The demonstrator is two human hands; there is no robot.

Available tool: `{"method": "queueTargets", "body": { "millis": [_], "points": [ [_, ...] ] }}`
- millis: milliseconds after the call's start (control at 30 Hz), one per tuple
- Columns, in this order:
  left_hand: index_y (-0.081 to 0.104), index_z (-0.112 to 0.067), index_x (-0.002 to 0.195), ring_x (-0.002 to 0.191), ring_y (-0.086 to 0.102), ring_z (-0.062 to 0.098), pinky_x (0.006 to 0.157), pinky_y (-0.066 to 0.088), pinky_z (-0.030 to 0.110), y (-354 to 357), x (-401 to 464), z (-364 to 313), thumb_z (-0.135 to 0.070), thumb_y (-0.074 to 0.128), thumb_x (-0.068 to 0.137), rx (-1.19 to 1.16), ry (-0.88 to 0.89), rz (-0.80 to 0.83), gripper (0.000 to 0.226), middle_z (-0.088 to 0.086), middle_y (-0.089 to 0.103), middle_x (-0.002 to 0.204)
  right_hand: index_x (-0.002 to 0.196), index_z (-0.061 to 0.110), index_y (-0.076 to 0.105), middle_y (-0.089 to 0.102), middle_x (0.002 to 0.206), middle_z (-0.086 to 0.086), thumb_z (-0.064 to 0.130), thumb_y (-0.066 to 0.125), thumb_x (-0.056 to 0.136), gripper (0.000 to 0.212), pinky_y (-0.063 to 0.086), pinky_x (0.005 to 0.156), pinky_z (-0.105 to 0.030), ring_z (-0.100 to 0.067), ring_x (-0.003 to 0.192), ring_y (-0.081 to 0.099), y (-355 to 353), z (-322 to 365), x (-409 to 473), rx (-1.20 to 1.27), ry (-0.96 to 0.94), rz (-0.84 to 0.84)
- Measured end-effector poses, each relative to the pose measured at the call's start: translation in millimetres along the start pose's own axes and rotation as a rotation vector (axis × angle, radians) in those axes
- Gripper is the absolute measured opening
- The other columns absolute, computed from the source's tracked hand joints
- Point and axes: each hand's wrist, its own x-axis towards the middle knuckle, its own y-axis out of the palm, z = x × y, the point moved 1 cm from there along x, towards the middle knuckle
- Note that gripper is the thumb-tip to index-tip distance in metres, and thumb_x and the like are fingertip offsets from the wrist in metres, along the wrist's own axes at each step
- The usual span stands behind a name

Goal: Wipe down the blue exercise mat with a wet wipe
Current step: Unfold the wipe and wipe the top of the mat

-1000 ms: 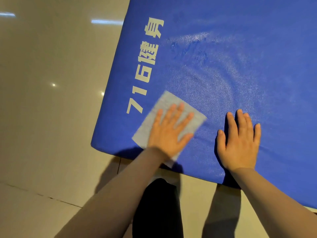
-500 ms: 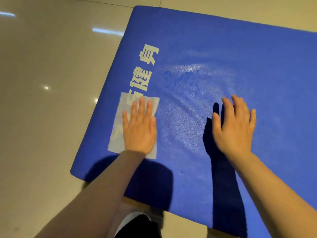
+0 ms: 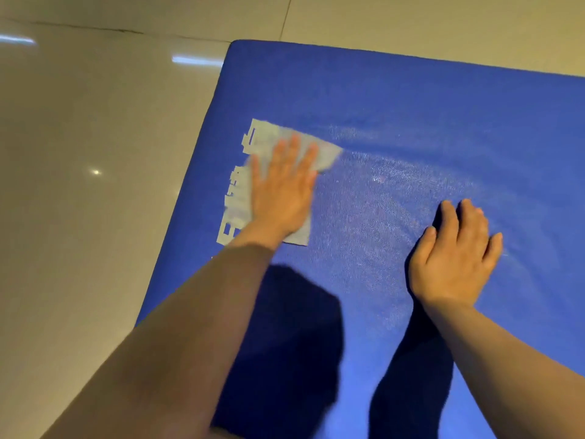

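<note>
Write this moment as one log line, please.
left hand flat on wet wipe | right hand braces blue mat

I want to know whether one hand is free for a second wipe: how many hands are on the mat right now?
2. The left hand presses flat on the wet wipe near the mat's left edge; the right hand rests flat on bare mat to its right, holding nothing.

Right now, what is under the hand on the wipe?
Under the left hand lies the wet wipe, pressed flat on the blue mat. The wipe covers part of the pale printed lettering, so those characters cannot be read.
</note>
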Motion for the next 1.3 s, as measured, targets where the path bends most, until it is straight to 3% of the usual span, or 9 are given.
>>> {"method": "queueTargets", "body": {
  "millis": [100,267,400,467,600,800,900,1100,1300],
  "points": [
    [0.0,-0.027,0.156,0.151,-0.004,0.021,0.118,-0.005,0.052,-8,-8,66,-0.035,0.015,0.106,-0.087,-0.401,-0.029,0.052,0.002,-0.004,0.164,0.14,0.01,0.044,0.036,0.152,-0.014,0.026,0.035,0.094,0.05,0.009,0.117,-0.054,-0.033,0.142,0.028,0,3,3,0.01,-0.001,0.004],
    [0.004,-0.025,0.156,0.151,-0.002,0.025,0.12,-0.001,0.051,-5,-12,46,-0.037,0.014,0.106,-0.138,-0.561,-0.091,0.053,0.005,-0.002,0.164,0.139,0.01,0.046,0.036,0.151,-0.014,0.027,0.035,0.093,0.05,0.009,0.117,-0.054,-0.033,0.141,0.029,-1,4,2,-0.001,0.008,-0.011],
    [0.015,-0.023,0.155,0.15,0.007,0.027,0.118,0.0,0.052,10,-7,-44,-0.042,-0.001,0.094,-0.081,-0.159,-0.092,0.066,0.008,0.009,0.163,0.139,0.01,0.047,0.037,0.15,-0.014,0.027,0.036,0.093,0.05,0.009,0.117,-0.053,-0.033,0.141,0.03,0,4,4,-0.008,0.008,-0.025],
    [0.026,-0.024,0.153,0.149,0.015,0.026,0.119,0.005,0.052,16,-24,-93,-0.039,0.007,0.097,-0.081,0.062,-0.07,0.061,0.008,0.02,0.161,0.139,0.01,0.046,0.037,0.151,-0.013,0.027,0.035,0.094,0.05,0.009,0.117,-0.053,-0.032,0.141,0.029,0,4,3,-0.011,0.007,-0.021],
    [0.028,-0.026,0.152,0.149,0.019,0.022,0.12,0.011,0.048,9,-21,-73,-0.04,0.013,0.1,-0.11,0.207,-0.001,0.056,0.004,0.023,0.16,0.142,0.01,0.044,0.035,0.153,-0.013,0.028,0.033,0.095,0.051,0.005,0.118,-0.051,-0.03,0.144,0.026,-3,3,3,0.006,0.008,0.003],
    [0.006,-0.018,0.156,0.151,0.002,0.026,0.12,0.002,0.049,-8,4,90,-0.032,0.015,0.105,-0.118,-0.467,-0.071,0.055,0.011,0.002,0.164,0.142,0.01,0.044,0.034,0.153,-0.014,0.028,0.034,0.094,0.052,0.004,0.118,-0.051,-0.03,0.144,0.024,-1,4,3,0.007,0.02,0.008],
    [0.007,-0.015,0.156,0.151,0.005,0.027,0.12,0.005,0.051,-11,-5,88,-0.027,0.019,0.107,-0.171,-0.604,-0.109,0.052,0.011,0.003,0.164,0.142,0.01,0.044,0.034,0.153,-0.014,0.029,0.033,0.094,0.053,0.005,0.118,-0.052,-0.031,0.144,0.024,-1,4,3,0.001,0.02,0.001],
    [0.027,-0.017,0.153,0.147,0.022,0.027,0.118,0.005,0.05,10,5,-36,-0.039,0.007,0.096,-0.109,-0.132,-0.141,0.064,0.009,0.024,0.159,0.141,0.01,0.044,0.035,0.153,-0.014,0.03,0.033,0.094,0.053,0.007,0.118,-0.054,-0.032,0.144,0.025,1,4,2,-0.011,0.022,-0.009],
    [0.012,-0.03,0.155,0.151,0.006,0.016,0.119,-0.003,0.045,1,28,-132,-0.041,0.005,0.1,0.01,0.401,-0.005,0.057,-0.005,0.009,0.164,0.14,0.009,0.046,0.037,0.151,-0.015,0.028,0.034,0.094,0.052,0.01,0.117,-0.054,-0.033,0.142,0.029,0,4,3,-0.015,0.014,-0.03]
  ]
}}
